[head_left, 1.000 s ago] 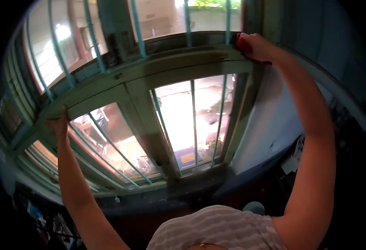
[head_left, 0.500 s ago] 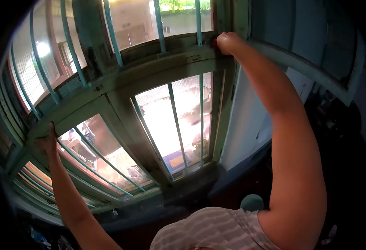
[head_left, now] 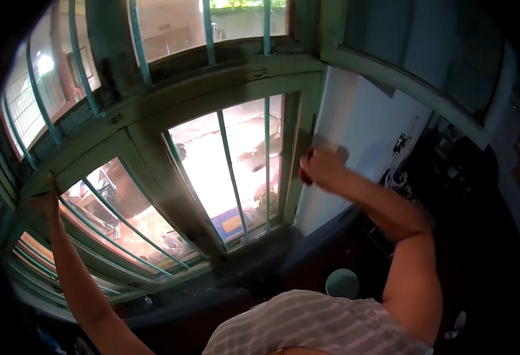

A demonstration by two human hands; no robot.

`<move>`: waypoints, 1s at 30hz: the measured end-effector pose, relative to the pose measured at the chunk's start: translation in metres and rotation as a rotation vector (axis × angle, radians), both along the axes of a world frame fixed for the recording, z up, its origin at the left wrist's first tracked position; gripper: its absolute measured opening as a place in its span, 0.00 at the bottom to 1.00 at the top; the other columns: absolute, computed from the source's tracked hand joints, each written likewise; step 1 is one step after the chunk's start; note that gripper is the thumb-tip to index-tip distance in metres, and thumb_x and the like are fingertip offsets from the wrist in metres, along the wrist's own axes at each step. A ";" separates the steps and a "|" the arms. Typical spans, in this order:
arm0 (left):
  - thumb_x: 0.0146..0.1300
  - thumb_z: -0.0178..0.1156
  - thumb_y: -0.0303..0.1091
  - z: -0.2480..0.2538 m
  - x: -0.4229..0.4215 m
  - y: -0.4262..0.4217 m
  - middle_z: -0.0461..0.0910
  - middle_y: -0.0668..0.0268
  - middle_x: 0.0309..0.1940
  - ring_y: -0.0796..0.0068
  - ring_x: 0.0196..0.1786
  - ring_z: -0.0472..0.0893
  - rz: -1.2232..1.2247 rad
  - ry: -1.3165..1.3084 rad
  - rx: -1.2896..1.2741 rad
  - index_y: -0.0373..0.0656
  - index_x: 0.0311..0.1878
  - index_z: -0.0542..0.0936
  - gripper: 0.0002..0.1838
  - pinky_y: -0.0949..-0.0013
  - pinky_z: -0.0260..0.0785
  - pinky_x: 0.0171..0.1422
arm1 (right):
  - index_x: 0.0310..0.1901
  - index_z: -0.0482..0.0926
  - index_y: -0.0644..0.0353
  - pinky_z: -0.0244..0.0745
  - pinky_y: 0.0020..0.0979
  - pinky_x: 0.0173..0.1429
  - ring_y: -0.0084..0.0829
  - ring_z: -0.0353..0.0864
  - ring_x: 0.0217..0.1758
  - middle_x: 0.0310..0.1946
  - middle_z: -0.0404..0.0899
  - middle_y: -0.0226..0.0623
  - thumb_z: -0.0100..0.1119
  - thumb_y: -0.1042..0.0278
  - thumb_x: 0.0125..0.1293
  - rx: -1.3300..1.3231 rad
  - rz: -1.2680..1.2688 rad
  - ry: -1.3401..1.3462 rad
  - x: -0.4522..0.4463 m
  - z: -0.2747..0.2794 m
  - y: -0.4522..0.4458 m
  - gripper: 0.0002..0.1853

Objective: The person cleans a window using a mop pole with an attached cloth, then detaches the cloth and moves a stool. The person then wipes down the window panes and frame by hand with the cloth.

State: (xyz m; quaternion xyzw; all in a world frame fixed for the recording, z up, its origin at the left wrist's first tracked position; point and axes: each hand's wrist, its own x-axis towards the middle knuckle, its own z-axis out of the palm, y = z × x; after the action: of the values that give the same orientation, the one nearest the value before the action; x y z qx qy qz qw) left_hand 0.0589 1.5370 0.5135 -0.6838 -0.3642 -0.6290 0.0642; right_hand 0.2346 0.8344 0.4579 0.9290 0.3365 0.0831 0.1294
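Note:
My left hand (head_left: 46, 204) grips the green wooden window frame (head_left: 88, 151) at the left, with the thumb pointing up and the other fingers partly hidden. My right hand (head_left: 325, 170) is closed around a small red thing (head_left: 305, 171), mostly covered by the fingers, so its kind cannot be made out. This hand is beside the right edge of the lower window sash (head_left: 308, 118), in front of the white wall. Whether the red thing touches the wood does not show. Teal bars (head_left: 227, 171) run up and down across the panes.
An opened window shutter (head_left: 413, 74) juts out at the upper right. Below it is a white wall (head_left: 354, 118), with dark clutter (head_left: 399, 177) further right. A round greenish object (head_left: 342, 284) sits low, near my striped top. The dark sill (head_left: 254, 260) runs under the window.
My right hand has come down from the upper right corner of the lower sash to beside its right edge, the elbow now bent. My left hand keeps its place on the frame.

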 end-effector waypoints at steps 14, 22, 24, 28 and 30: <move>0.59 0.55 0.51 -0.106 -0.036 -0.151 0.53 0.44 0.66 0.55 0.69 0.54 -0.398 0.191 0.211 0.31 0.68 0.48 0.44 0.60 0.46 0.72 | 0.44 0.73 0.62 0.78 0.34 0.38 0.33 0.80 0.37 0.37 0.78 0.39 0.60 0.72 0.54 1.557 -0.866 1.144 -0.042 -0.328 -0.029 0.15; 0.58 0.59 0.39 -0.376 -0.132 -0.379 0.54 0.47 0.67 0.51 0.69 0.54 -1.113 1.158 -0.897 0.39 0.62 0.64 0.30 0.59 0.48 0.71 | 0.42 0.74 0.63 0.79 0.36 0.33 0.34 0.81 0.32 0.34 0.79 0.38 0.58 0.71 0.56 1.441 -1.152 1.238 -0.074 -0.412 -0.002 0.12; 0.61 0.56 0.41 -0.412 -0.156 -0.394 0.58 0.48 0.65 0.52 0.68 0.58 -1.052 1.181 -1.111 0.39 0.62 0.65 0.28 0.61 0.51 0.70 | 0.40 0.74 0.66 0.80 0.38 0.32 0.36 0.82 0.32 0.34 0.79 0.41 0.56 0.74 0.57 1.421 -1.190 1.247 -0.076 -0.439 0.001 0.10; 0.64 0.50 0.39 -0.429 -0.194 -0.395 0.72 0.53 0.55 0.58 0.59 0.71 -0.865 1.112 -1.283 0.40 0.52 0.76 0.17 0.64 0.61 0.63 | 0.37 0.73 0.71 0.82 0.38 0.29 0.40 0.82 0.30 0.32 0.79 0.46 0.51 0.80 0.58 1.441 -1.296 1.194 -0.062 -0.500 0.005 0.06; 0.63 0.48 0.38 -0.437 -0.216 -0.389 0.75 0.54 0.51 0.57 0.57 0.73 -0.802 1.058 -1.239 0.40 0.46 0.79 0.16 0.62 0.63 0.61 | 0.39 0.74 0.72 0.81 0.36 0.32 0.39 0.82 0.32 0.35 0.79 0.45 0.58 0.77 0.52 1.468 -1.304 1.218 -0.031 -0.551 0.006 0.12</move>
State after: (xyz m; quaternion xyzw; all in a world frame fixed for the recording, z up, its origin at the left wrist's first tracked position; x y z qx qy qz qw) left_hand -0.1570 1.1476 0.0765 -0.8709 -0.2950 0.1005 -0.3801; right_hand 0.2038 0.8400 -0.0935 0.6639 -0.3299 -0.2858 -0.6072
